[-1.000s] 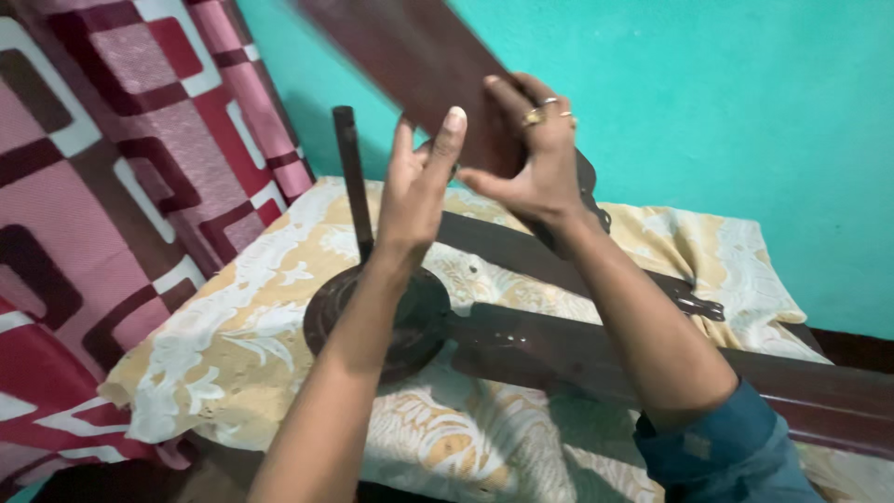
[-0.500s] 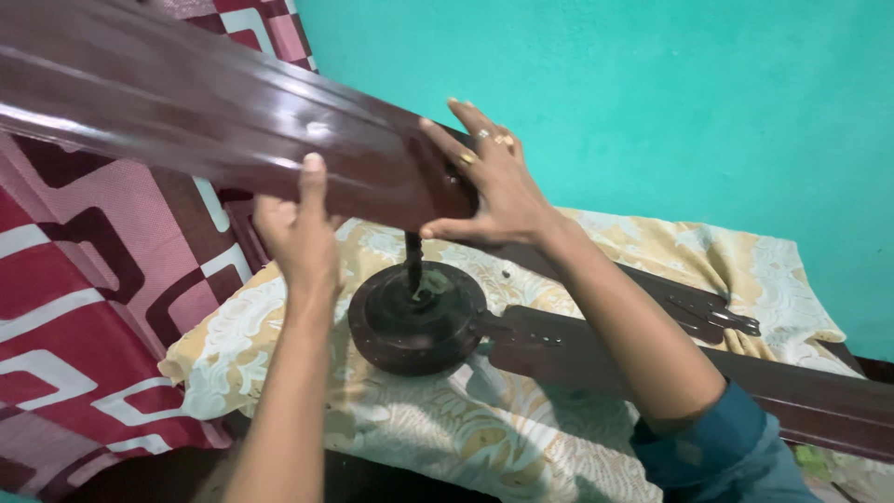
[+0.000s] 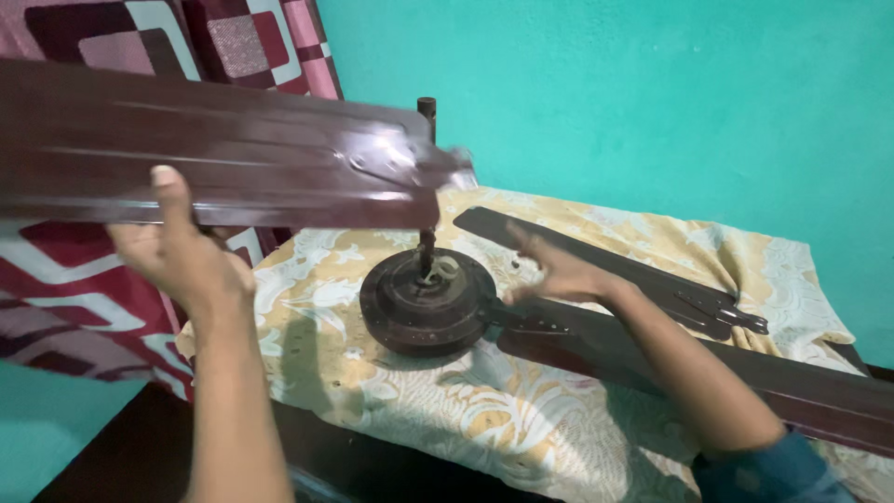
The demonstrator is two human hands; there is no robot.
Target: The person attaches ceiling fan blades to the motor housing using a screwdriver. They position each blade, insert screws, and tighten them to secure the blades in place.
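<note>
Here the left hand point(image 3: 182, 256) grips a detached fan blade point(image 3: 214, 154) from beneath, thumb up over its near edge, holding it level above the bed, while the right hand point(image 3: 559, 275), fingers spread and holding nothing, reaches beside the fan motor point(image 3: 428, 300) on the floral sheet point(image 3: 372, 391). Judged from this, the blade is best kept level and its metal bracket end clear of the motor's upright rod point(image 3: 426, 168). The blade is long, flat and glossy dark maroon, with a shaped bracket at its right end; two more blades point(image 3: 652, 354) lie at the motor.
</note>
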